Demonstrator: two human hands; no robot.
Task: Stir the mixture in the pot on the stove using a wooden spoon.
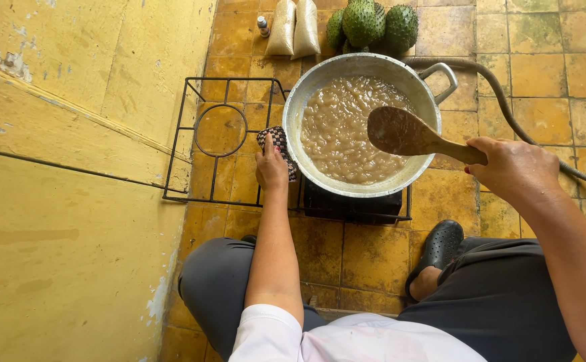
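A large metal pot (298, 100) of lumpy brown mixture (343, 131) sits on a black wire stove frame (192, 127) on the floor. My left hand (271, 164) presses a checkered potholder (277, 144) against the pot's left rim. My right hand (513, 167) grips the handle of a wooden paddle spoon (403, 133), whose wet blade is lifted just above the mixture on the right side.
Several green spiky fruits (372, 25), two white filled bags (294, 28) and a small bottle (263, 25) lie behind the pot. A grey hose (507, 107) curves along the tiled floor at right. A yellow wall (72, 167) stands at left. My knees and a black shoe (440, 247) are below.
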